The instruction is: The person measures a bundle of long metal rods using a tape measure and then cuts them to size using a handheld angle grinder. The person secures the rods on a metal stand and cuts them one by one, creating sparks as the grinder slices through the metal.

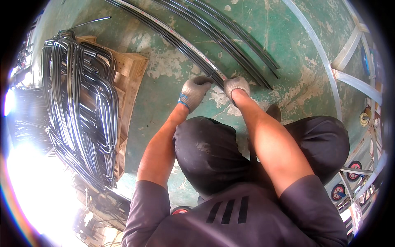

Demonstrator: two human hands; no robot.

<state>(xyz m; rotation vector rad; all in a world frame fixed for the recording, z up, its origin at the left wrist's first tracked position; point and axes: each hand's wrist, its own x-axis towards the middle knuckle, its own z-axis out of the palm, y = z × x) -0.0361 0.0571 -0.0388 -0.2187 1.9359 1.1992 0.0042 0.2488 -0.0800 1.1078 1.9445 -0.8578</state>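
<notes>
A white tape measure (193,47) is stretched along a bundle of dark metal tubes (193,57) on the floor. At the near end of the tape, my right hand (237,85), in a pale knitted glove, is closed on it over the tube ends. My left hand (194,92), gloved alike with a blue-edged cuff, sits just left of the tube ends with its fingers curled together. A small dark piece shows by its fingertips, but I cannot make out what the fingers hold.
More dark tubes (230,44) lie in loose groups farther right. To the left, bent shiny metal tube frames (78,103) are heaped on a wooden pallet (132,68). A metal frame (347,49) and small red-hubbed wheels (338,192) stand at the right. The green floor (152,107) is worn.
</notes>
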